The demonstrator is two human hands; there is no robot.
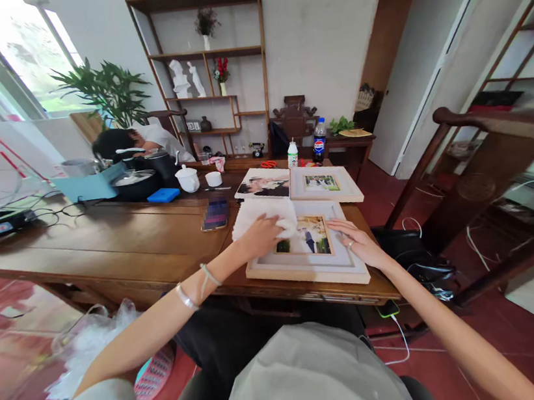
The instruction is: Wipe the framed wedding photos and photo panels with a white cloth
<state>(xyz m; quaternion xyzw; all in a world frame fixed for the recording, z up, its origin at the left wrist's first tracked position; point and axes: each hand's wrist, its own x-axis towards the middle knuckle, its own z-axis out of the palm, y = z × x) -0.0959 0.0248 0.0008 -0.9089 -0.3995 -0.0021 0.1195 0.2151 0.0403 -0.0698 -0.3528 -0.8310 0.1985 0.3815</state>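
Wooden worktop (129, 238), long, in a room with a wall shelf (209, 57). Item: framed photo (305, 267), lying flat at the worktop's near right corner. Left hand (264, 234): grip closed on a white cloth (263, 212), pressed to the glass at upper left. Right hand (358, 240): grip open, fingers flat on the frame's right border, holding nothing. Nearby: phone (214, 215), second frame (326, 184) behind, Pepsi bottle (319, 139).

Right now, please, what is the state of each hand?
Left hand: closed on the white cloth, pressing it on the picture frame.
Right hand: open, lying flat on the picture frame's right side.
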